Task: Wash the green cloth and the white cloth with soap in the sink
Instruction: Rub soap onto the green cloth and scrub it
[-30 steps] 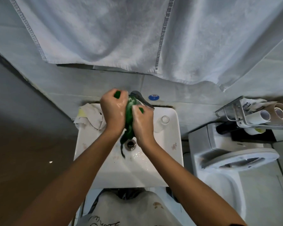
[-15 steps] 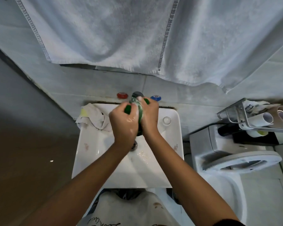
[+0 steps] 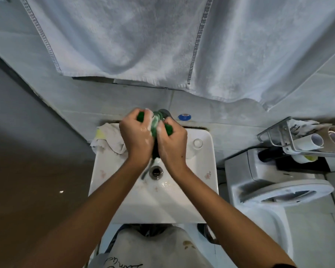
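Green cloth bunched between both fisted hands (sudsy) over sink.

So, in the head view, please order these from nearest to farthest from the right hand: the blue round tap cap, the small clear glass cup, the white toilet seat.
From the right hand:
1. Small clear glass cup, on the sink's right rim beside the hand.
2. Blue round tap cap, on the wall just above; close to the cup's rank.
3. White toilet seat, far right.

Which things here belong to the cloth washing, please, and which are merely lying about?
In use: green cloth, gripped by left hand and right hand; white cloth on the rim; sink.

Lying about: hanging towel, toilet, wire rack, blue tap cap.
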`<action>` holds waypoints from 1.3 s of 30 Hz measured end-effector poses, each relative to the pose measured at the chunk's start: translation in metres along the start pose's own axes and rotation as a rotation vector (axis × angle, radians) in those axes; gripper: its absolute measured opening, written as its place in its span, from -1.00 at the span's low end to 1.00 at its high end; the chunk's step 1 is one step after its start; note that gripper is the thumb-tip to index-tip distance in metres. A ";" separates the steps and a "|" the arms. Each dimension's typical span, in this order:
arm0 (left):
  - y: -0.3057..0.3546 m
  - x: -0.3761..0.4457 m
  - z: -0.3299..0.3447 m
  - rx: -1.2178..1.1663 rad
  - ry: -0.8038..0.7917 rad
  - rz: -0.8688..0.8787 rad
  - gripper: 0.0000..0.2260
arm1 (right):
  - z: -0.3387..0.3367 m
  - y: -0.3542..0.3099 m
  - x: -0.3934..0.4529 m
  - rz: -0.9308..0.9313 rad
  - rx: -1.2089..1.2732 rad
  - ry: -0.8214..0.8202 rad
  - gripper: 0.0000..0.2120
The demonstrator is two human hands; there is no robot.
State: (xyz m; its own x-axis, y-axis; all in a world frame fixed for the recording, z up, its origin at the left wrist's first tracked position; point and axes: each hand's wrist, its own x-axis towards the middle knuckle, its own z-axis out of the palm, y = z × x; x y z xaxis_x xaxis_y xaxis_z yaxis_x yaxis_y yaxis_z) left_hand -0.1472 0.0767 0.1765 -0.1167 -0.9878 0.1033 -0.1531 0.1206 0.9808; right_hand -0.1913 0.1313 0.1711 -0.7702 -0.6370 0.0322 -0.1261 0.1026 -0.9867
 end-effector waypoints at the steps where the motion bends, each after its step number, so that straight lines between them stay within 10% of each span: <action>1: 0.000 -0.012 0.001 0.001 -0.010 0.026 -0.63 | -0.002 0.002 0.010 -0.001 -0.038 0.014 -0.62; 17: -0.008 -0.003 -0.012 0.080 -0.054 0.036 -0.72 | 0.000 0.011 0.005 0.009 -0.020 -0.113 -0.78; 28: -0.002 0.018 -0.054 0.014 -0.862 -0.301 -0.75 | -0.043 0.014 0.015 -0.111 -0.061 -0.439 -0.90; 39: -0.001 0.001 -0.041 0.021 -0.611 -0.076 -0.87 | -0.037 0.026 0.000 0.069 -0.319 -0.079 -0.70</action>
State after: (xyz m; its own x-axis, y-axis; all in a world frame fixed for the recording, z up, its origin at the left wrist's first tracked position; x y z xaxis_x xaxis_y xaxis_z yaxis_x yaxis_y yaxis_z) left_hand -0.1071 0.0719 0.1825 -0.6453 -0.7591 -0.0862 -0.2012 0.0600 0.9777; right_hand -0.2173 0.1621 0.1511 -0.7343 -0.6764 -0.0577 -0.2744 0.3734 -0.8861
